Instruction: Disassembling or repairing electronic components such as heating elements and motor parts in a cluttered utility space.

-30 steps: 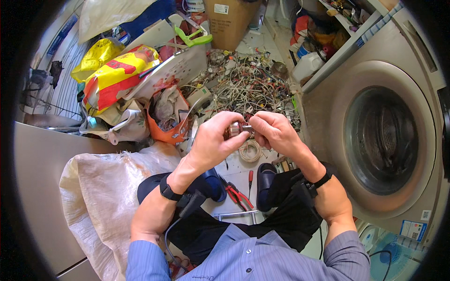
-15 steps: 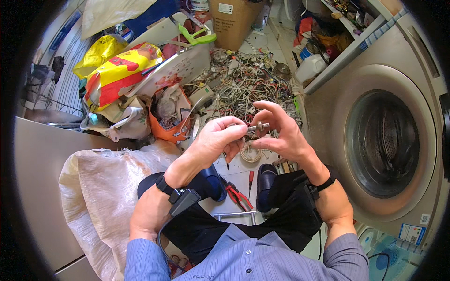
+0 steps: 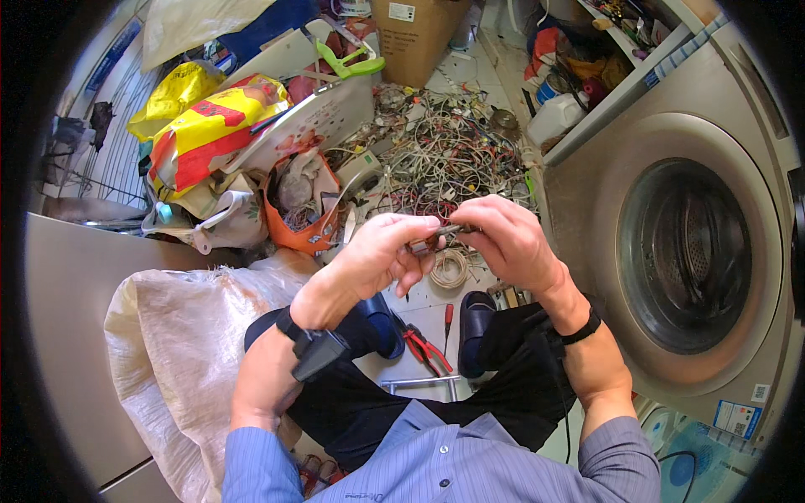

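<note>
- Although the head view takes in a crowded room, the two hands meet near its middle, well apart from the washing machine [image 3: 688, 256] on the right and the white woven sack [image 3: 184, 360] on the left.
- The right elbow comes near the machine's lower edge; whether they touch, I cannot tell.
- Beneath the hands, between the dark slippers [image 3: 478, 331], runs a strip of pale floor [image 3: 426, 317], bearing red-handled pliers [image 3: 429, 352] and, just beside them, a red-handled screwdriver [image 3: 449, 318].
- Farther off, a wide tangle of cables [image 3: 453, 159] covers the floor, reaching toward a cardboard box [image 3: 415, 50].
- An orange bag [image 3: 285, 230] stands left of the tangle, its top open; a coil of pale wire [image 3: 450, 269] lies in front of the tangle.
- The left hand [image 3: 381, 256] has thumb and forefinger clamped on a small metal part [image 3: 423, 246] with copper-coloured areas, its other fingers curled loosely below.
- The right hand [image 3: 511, 243] pinches the far end of the part's thin shaft [image 3: 453, 229], thumb and fingers together; the fingers partly hide that end.
- Thus gripped from both sides, the part is raised above the floor, slightly tilted.
</note>
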Available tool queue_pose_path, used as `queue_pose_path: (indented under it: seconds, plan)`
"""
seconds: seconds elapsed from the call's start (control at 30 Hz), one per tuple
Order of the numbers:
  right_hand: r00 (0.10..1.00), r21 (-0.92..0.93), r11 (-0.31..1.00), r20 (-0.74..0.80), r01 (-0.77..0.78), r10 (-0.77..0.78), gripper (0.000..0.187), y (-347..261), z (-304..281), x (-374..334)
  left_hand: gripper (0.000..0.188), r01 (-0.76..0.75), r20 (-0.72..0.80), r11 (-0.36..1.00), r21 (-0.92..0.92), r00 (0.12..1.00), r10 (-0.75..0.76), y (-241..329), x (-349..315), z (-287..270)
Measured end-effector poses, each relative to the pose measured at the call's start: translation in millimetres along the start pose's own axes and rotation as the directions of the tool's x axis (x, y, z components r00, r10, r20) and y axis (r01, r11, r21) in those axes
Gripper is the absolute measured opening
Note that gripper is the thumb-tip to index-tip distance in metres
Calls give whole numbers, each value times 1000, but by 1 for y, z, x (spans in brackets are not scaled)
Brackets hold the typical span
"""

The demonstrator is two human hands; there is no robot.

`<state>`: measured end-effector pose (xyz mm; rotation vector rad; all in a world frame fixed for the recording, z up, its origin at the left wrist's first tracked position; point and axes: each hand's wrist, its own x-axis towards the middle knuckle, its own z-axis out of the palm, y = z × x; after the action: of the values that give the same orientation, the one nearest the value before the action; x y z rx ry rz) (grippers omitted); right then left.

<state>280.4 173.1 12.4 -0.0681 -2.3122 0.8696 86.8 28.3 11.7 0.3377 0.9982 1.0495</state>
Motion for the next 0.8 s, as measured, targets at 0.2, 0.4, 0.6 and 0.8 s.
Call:
queue_pose_path:
  seconds: [0.2,0.4,0.6,0.8]
  plan:
    - [884,416,781,180,-465,431,53,-3,0,-10,28,-141,-35,982,128,989,146,-7,1,5]
    - [675,572,413,380,-709,633,22,-5,12,-5,32,-467,284,-41,883,463,840,-11,0,8]
    - [998,12,998,-8,-65,65,18,-2,4,0,29,-474,203,103,874,550,810,-5,-1,4]
    - [995,103,991,-38,-85,89,39,-8,1,-1,32,-50,27,996,76,998,48,-2,-2,-1]
